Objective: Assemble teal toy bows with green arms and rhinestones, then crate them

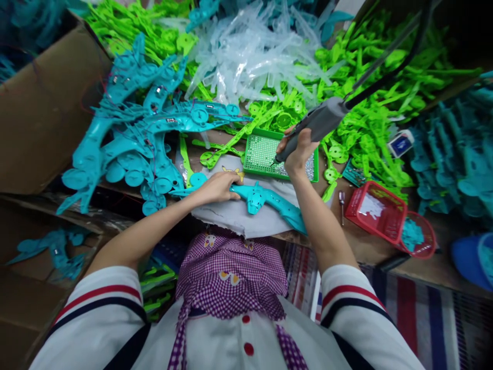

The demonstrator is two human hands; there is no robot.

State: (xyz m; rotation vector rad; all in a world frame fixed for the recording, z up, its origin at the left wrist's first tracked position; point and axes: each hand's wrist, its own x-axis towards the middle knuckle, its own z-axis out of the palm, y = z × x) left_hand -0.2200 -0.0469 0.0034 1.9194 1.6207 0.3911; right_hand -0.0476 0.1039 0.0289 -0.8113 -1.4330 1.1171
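Observation:
My left hand (pixel 221 187) grips a blue curved plastic part (pixel 275 199), which lies across a pale cloth (pixel 227 215) at the table's front edge. Wrapped round a grey electric screwdriver (pixel 318 128), my right hand (pixel 299 151) is above a green screw tray (pixel 262 174). The screwdriver slants with its tip down at the tray's holed plate. Small silvery screws lie at the right side of the tray, partly hidden by my right hand. A cable runs from the tool's upper end to the top right.
Blue parts with thin wires (pixel 134 128) are heaped at left, clear plastic pieces (pixel 254 51) at the back, lime-green parts (pixel 362 123) at right. A red basket (pixel 352 208), a small screwdriver (pixel 342 208) and a blue bucket (pixel 464 257) stand or lie right. A cardboard box (pixel 46 108) is at left.

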